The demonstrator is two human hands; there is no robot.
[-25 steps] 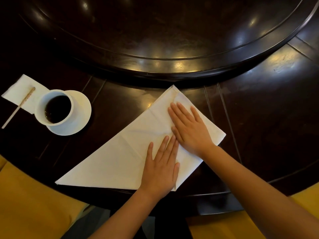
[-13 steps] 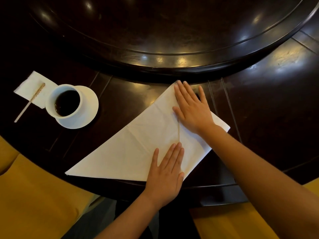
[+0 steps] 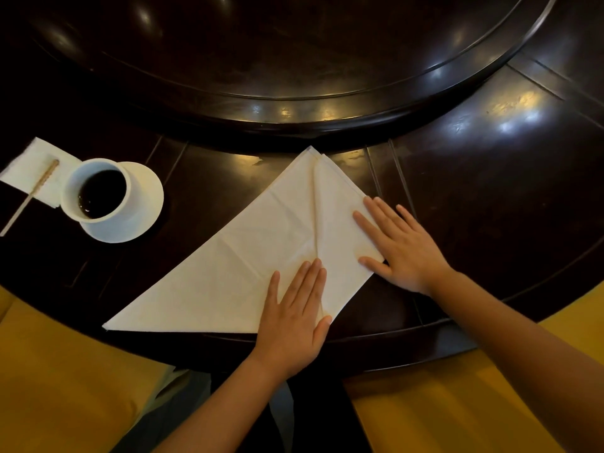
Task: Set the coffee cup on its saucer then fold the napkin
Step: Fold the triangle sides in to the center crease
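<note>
A white cloth napkin lies folded into a triangle on the dark table, its right corner folded up so that a crease runs down the middle. My left hand rests flat on its lower right part, fingers together. Flat on the napkin's right edge lies my right hand, fingers spread, partly on the table. At the left, a white coffee cup full of dark coffee stands on its white saucer.
A small paper napkin with a wooden stirrer across it lies left of the cup. A raised round turntable fills the table's far side. Yellow seat cushions flank my lap below the table edge.
My right hand slid from the napkin's top corner down to its right edge, pressing the fold. My left hand stayed on the lower part. The view shifted slightly.
</note>
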